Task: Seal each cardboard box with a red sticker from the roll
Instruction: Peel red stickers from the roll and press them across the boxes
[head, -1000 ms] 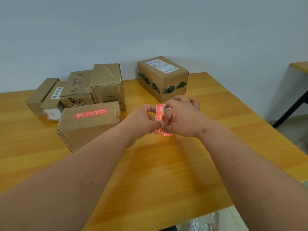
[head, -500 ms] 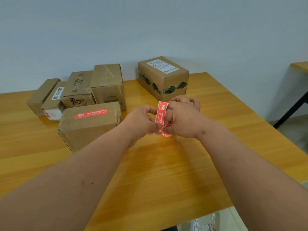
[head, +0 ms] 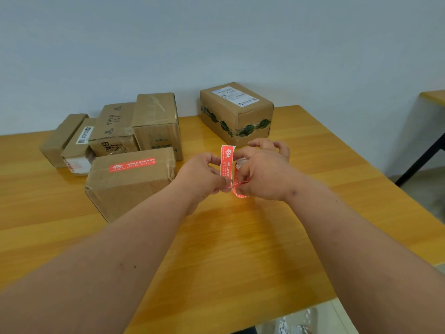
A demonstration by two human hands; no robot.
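1. Red sticker [head: 227, 162] stands taller off the roll [head: 240, 189] than a second ago; peel nearly done, I judge.
2. Left hand [head: 204, 175] pinches the sticker's lower end; right hand [head: 263, 173] grips the roll, both above the worktop [head: 240, 249].
3. Count: six cardboard boxes. The nearest box [head: 131, 182] carries one applied sticker [head: 132, 165]; five show none, including the box with green tape [head: 237, 112].
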